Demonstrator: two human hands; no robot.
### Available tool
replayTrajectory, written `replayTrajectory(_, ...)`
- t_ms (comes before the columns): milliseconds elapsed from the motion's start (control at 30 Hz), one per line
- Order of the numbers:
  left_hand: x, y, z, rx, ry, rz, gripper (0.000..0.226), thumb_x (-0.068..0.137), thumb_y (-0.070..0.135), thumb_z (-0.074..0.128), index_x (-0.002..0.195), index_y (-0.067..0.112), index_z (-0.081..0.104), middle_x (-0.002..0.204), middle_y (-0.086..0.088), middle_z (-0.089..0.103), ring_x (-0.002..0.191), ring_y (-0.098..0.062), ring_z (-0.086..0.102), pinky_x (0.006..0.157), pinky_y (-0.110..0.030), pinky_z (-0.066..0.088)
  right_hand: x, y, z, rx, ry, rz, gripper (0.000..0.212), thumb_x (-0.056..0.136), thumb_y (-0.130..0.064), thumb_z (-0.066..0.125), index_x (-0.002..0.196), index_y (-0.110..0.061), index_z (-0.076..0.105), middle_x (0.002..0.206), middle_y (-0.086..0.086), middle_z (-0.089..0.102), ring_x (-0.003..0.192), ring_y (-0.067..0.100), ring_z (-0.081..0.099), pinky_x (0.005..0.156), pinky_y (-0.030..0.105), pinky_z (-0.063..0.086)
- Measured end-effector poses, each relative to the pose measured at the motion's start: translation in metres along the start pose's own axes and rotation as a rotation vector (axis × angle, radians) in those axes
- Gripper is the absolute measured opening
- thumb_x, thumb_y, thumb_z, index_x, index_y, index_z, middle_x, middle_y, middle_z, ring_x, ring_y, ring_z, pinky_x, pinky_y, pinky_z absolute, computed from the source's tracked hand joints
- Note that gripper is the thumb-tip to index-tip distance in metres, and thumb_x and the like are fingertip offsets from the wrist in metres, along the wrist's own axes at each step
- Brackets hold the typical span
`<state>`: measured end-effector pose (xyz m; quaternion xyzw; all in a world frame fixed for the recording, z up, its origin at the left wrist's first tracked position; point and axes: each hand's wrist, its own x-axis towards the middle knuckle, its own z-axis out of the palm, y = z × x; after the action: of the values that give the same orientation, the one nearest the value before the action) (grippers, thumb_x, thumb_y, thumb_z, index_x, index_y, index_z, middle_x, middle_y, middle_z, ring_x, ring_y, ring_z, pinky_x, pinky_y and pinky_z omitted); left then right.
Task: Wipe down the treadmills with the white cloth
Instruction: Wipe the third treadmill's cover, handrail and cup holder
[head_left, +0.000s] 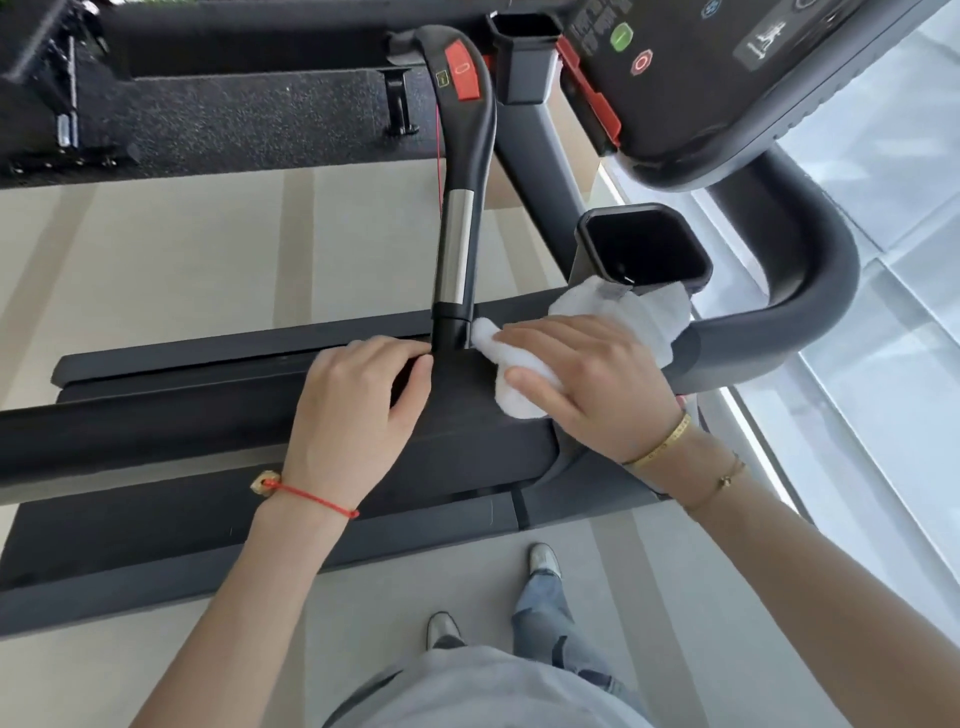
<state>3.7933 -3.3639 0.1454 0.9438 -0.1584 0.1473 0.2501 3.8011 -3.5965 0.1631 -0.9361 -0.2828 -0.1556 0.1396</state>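
**Two hands on the treadmill rail, cloth at the handle's base**

Both hands are down on the dark side rail (218, 431) of the treadmill. Right hand (582, 379) grips the white cloth (618, 317), fingers curled over it and thumb pinning it, the bunched end touching the foot of the centre handle (462, 218). Left hand (353, 410) curls round the rail's far edge, fingertips right at the handle's base, just beside the cloth.

Room to move is tight here: the handle rises between the hands, the cup holder (644, 244) sits directly behind the cloth with the fabric against its wall, and the curved grip bar (800, 270) hems in the right. Leftward the rail runs long and unobstructed to the picture's edge.

On markings: a red button (462, 70) on the handle carries an oval outline, and the console (727, 67) shows a green button and a red octagon; its printing is too blurred to read.
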Motion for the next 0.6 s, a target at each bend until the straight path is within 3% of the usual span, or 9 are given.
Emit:
replayTrajectory(133, 0.000, 0.001, 0.003, 0.030, 0.008, 0.003, 0.023, 0.100, 0.022, 0.052, 0.107, 0.013, 0.071, 0.101, 0.001, 0.073, 0.088, -0.023, 0.066, 0.090, -0.039, 0.045, -0.025, 0.030, -0.014, -0.085, 0.119, 0.113, 0.030, 0.098, -0.033, 0.048, 0.117, -0.021, 0.068, 0.109, -0.004, 0.070, 0.106, 0.020, 0.064, 0.088, 0.039, 0.048)
replayTrajectory(367, 0.002, 0.001, 0.005, 0.041, 0.023, 0.023, 0.021, 0.099, 0.022, 0.052, 0.102, 0.013, 0.071, 0.098, 0.001, 0.073, 0.088, -0.023, 0.066, 0.089, -0.040, 0.044, -0.033, 0.036, -0.009, -0.245, 0.069, 0.155, 0.040, 0.100, -0.043, 0.035, 0.121, -0.023, 0.063, 0.114, -0.004, 0.065, 0.106, 0.021, 0.059, 0.093, 0.036, 0.042)
replayTrajectory(600, 0.002, 0.004, 0.006, 0.058, 0.050, 0.022, 0.016, 0.097, 0.017, 0.056, 0.098, 0.012, 0.072, 0.094, 0.000, 0.073, 0.084, -0.023, 0.066, 0.086, -0.038, 0.041, -0.022, 0.028, 0.004, -0.290, 0.106, 0.118, 0.047, 0.100, -0.048, 0.032, 0.109, -0.014, 0.064, 0.102, 0.001, 0.066, 0.091, 0.026, 0.060, 0.083, 0.038, 0.044)
